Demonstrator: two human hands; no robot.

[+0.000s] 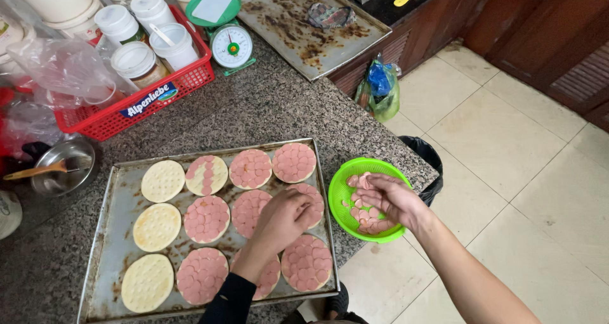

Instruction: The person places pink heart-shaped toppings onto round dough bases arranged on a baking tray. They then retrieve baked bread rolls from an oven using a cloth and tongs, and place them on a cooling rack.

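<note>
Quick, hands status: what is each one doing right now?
Left hand: fingers curled over a sausage-topped round on the baking tray; grip cannot be told.
Right hand: open, fingers in the green basket of sausage slices.

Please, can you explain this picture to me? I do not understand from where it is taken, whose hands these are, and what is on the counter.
The one picture comes from a camera worn on a person's head, looking down. Both hands are that person's own. A metal tray lies on a granite counter and carries round dough bases: most are covered with pink sausage slices, three are bare, one is half covered. The left hand rests over the covered bases. The right hand reaches into a green basket of slices; its grip is unclear. Behind stand a red basket of jars and a green kitchen scale.
</note>
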